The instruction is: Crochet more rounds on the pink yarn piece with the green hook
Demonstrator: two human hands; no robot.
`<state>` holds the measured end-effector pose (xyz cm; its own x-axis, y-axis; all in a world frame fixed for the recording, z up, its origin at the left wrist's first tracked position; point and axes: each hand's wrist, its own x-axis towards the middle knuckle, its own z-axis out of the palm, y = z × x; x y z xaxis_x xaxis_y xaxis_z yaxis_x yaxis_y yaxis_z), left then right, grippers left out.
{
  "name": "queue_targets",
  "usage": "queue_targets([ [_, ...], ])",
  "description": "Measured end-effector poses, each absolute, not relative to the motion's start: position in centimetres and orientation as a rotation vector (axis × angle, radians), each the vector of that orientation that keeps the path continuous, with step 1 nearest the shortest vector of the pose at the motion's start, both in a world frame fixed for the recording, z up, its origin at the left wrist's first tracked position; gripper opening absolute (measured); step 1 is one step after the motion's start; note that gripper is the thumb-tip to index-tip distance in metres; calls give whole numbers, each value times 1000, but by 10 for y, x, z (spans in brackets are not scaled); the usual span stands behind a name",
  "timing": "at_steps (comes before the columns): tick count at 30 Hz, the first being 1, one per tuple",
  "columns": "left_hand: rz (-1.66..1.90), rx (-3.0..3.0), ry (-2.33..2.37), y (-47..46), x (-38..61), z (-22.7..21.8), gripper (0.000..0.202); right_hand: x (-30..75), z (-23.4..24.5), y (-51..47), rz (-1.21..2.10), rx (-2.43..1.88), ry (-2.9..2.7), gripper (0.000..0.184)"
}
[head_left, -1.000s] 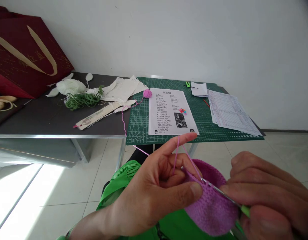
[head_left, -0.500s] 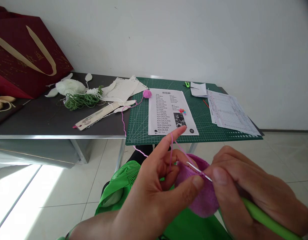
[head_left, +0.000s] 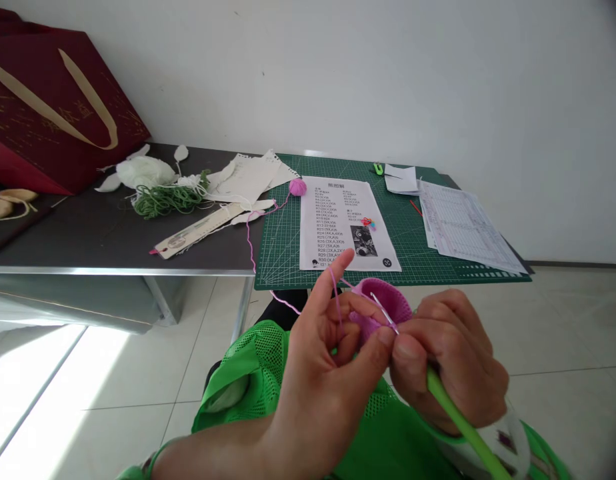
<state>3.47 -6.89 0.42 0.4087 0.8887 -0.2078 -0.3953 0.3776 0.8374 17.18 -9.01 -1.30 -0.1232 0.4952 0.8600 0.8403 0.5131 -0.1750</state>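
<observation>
Right hand (head_left: 451, 353) curled shut on green-handled crochet hook (head_left: 451, 407), metal shaft lying across pink crocheted piece (head_left: 383, 303). Left hand (head_left: 323, 360) pinches that piece between thumb and fingers, index raised, pink yarn (head_left: 335, 297) running past it. Lower part of piece hidden behind fingers; hook tip's stitch can't be made out. Farther: pink yarn ball (head_left: 297, 187) on green cutting mat (head_left: 283, 267), beside printed pattern sheet (head_left: 333, 227).

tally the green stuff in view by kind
green cutting mat: 1
bundle of green yarn: 1
crochet hook with green handle: 1
small green clip: 1
green mesh garment: 1
total: 5
</observation>
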Motion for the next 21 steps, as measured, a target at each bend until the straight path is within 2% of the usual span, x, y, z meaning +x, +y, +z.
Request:
queue_targets([
  [6,751,682,519,-55,21,3,70,183,-1,-101,-424,-1052,-1907,16],
  [13,630,687,447,-50,17,5,68,178,32,-109,-296,-1115,-1913,25],
  [21,542,663,370,-47,16,9,64,183,29,-126,-241,-1247,-1837,25],
])
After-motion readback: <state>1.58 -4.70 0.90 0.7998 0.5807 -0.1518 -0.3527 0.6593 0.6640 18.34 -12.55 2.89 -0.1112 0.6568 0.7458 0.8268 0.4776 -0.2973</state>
